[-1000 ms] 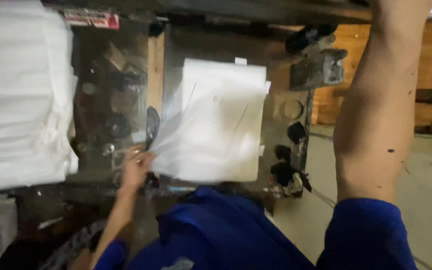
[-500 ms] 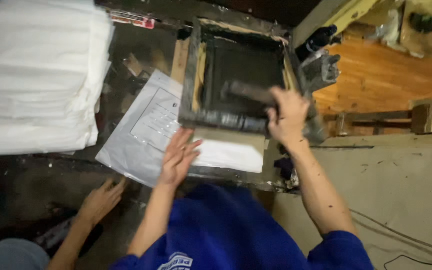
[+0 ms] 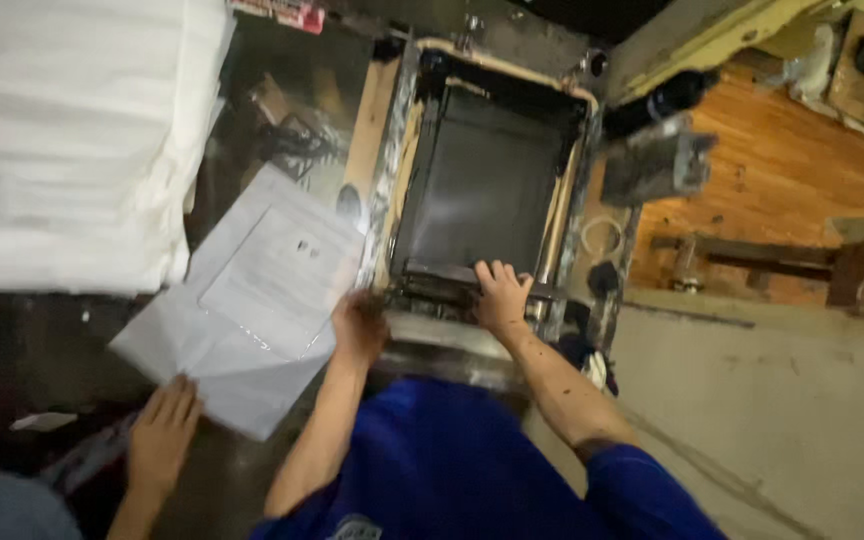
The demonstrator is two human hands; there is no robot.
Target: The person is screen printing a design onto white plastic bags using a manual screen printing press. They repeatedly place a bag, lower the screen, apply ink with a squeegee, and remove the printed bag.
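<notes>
Head view: right hand [image 3: 500, 295] grips the squeegee bar [image 3: 442, 275] at the near edge of the dark screen frame [image 3: 487, 180]; left hand [image 3: 357, 328] is closed on the frame's near-left corner. A co-worker's hand [image 3: 162, 435] touches the white printed bag [image 3: 252, 300] lying left of the frame on the worktop [image 3: 42, 340].

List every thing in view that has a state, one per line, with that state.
Printing frame: lowered flat on the table, dark mesh facing up.
Right hand: gripping the squeegee bar at the frame's near edge.
Left hand: on the frame's near left corner.
Printed sheet: pulled out to the left, lying flat, skewed.
Another person's hand: resting on the sheet's near corner.
White stack: piled high, untouched.
</notes>
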